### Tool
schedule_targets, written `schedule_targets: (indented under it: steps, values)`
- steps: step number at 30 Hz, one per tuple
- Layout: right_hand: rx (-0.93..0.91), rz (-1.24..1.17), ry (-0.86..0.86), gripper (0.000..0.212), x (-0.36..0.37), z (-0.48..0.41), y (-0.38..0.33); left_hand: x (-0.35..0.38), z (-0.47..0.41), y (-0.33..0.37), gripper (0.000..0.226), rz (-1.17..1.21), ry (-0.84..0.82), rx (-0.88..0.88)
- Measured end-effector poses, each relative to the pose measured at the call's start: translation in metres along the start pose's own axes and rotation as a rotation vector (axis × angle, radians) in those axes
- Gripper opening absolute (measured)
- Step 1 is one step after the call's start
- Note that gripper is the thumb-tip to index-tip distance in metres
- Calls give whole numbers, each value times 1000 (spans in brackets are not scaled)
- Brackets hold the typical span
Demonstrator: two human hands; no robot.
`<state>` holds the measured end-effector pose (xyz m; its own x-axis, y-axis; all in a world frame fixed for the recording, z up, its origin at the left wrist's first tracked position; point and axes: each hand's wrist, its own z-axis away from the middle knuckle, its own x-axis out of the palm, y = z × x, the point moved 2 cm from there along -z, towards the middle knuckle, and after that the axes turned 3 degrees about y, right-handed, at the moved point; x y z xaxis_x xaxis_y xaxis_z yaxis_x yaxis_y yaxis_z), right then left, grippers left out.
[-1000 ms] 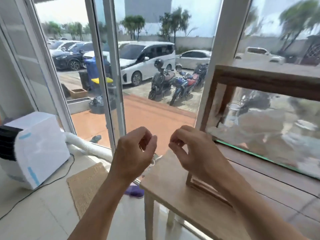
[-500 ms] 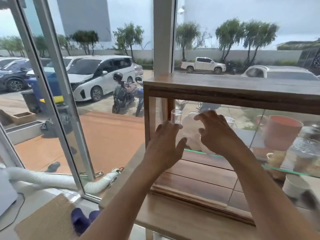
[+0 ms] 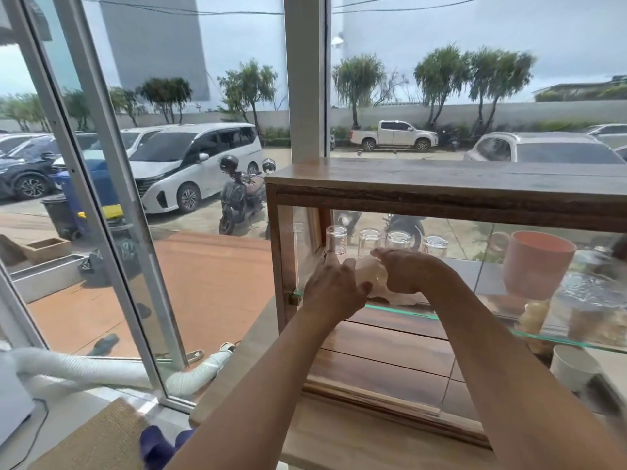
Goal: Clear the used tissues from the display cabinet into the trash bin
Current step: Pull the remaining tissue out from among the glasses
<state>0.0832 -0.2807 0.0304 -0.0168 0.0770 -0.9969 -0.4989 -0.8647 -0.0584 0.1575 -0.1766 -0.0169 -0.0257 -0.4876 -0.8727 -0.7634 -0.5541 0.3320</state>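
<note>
Crowding hands [image 3: 369, 279]: glasses [image 3: 369, 240], pink cup [image 3: 536, 262]

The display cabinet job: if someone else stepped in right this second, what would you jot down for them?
Left hand: inside the display cabinet, closed around the white tissue wad.
Right hand: gripping the same wad from the other side.
The wad sits at the glass shelf, in front of the upturned glasses.
Done: tissues gathered in hand.
Left: lift them out and drop them in the trash bin, which is not in view here.
</note>
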Motion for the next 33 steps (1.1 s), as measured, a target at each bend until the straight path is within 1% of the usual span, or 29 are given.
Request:
schedule_targets:
  steps: [2,3,7,10,12,16,18,21,25,27,28,31,33]
  values:
    - [20,17,20,40,1,-2,2,-4,1,-2,30,-25,8,43]
    - [25,12,38,34,2,-3,3,-5,2,-4,26,-14,18,72]
    - [-32,-63,204,25,11,-6,7,-18,11,-9,16,155,115,132]
    - [-88,-143,274,18,16,-2,4,-26,19,-14,17,213,156,152]
    - [-109,-195,301,17,14,3,-5,-32,25,-17,18,232,185,152]
    - [-180,-259,301,28,8,17,-34,-50,46,-25,24,258,226,160]
    - [-214,-308,299,23,5,28,-51,-59,61,-33,23,322,271,172]
    - [-291,-374,291,15,6,44,-76,-68,85,-52,27,370,338,132]
    - [-394,-486,270,17,13,58,-114,-86,116,-84,18,345,417,87]
    - [-444,-552,273,10,18,61,-136,-97,131,-101,14,324,454,44]
    - [-467,-587,272,5,21,62,-148,-102,138,-111,13,320,473,13]
    - [-534,-701,255,9,34,61,-185,-113,159,-140,9,326,513,-118]
    - [-551,-801,200,5,47,58,-211,-117,173,-161,10,338,536,-209]
